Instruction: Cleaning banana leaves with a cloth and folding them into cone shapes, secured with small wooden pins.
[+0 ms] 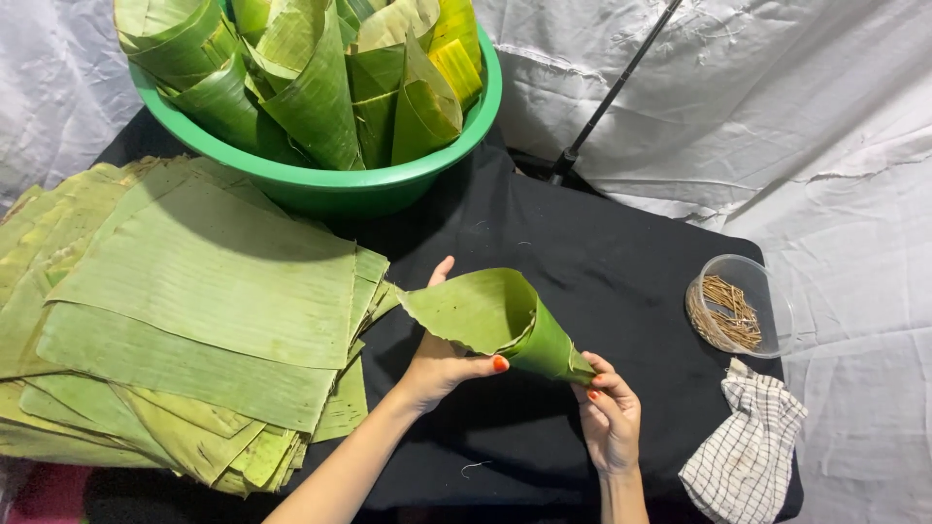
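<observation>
Between two hands, a leaf cone [505,325].
Left hand [442,364] grips its wide mouth; right hand [610,412] pinches its tip.

Stick jar [740,309], checked cloth [746,448] nearby.

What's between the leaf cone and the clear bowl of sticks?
Only bare black tablecloth lies between the leaf cone and the clear bowl, seen in the head view.

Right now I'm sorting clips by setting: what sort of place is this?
Likely a makeshift leaf-cone craft station: stacked leaf sheets, a green basin of finished cones, and white cloth backdrop.
</observation>
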